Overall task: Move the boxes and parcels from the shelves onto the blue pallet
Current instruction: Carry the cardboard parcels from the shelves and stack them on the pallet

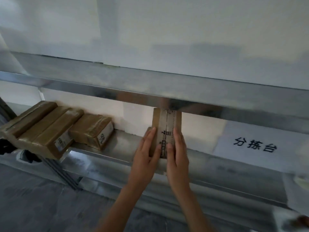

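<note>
Head view: your left hand (147, 146) and right hand (175, 148) press flat, fingers straight, against both sides of the box (165, 121) on the shelf (103, 151), probably clamping it to slide out.

narrow box (167, 129) stood on metal shelf (117, 148), between both hands; stacked parcels (50, 129) lay left of it, paper sign (255, 146) right.

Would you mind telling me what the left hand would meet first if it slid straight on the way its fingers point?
Probably the wall behind the shelf: the left hand lies along the box, fingers pointing inward. Depth is unclear.
</note>
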